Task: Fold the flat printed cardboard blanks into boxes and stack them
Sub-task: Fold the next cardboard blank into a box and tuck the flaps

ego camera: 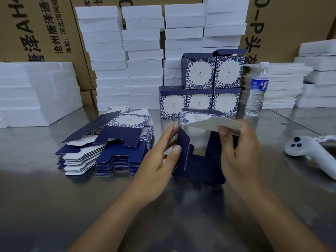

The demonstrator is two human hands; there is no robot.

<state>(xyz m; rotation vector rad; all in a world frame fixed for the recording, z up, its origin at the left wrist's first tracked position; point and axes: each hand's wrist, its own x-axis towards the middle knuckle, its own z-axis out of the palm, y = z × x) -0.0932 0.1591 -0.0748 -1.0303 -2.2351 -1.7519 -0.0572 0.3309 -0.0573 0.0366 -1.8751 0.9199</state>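
Note:
A half-formed navy box (198, 160) with a silvery inside stands open in front of me on the steel table (54, 206). My left hand (160, 157) presses its thumb and straight fingers on the box's left side flap. My right hand (238, 150) pinches the pale grey top flap, thumb on its underside. A pile of flat blue-and-white printed blanks (109, 148) lies to the left. Several folded boxes (200, 88) with a floral print are stacked in two rows behind the one I hold.
White foam blocks (127, 57) are stacked high at the back, left and right, before brown cartons. A water bottle (257, 90) stands right of the folded boxes. A white handheld controller (309, 151) lies at the right edge.

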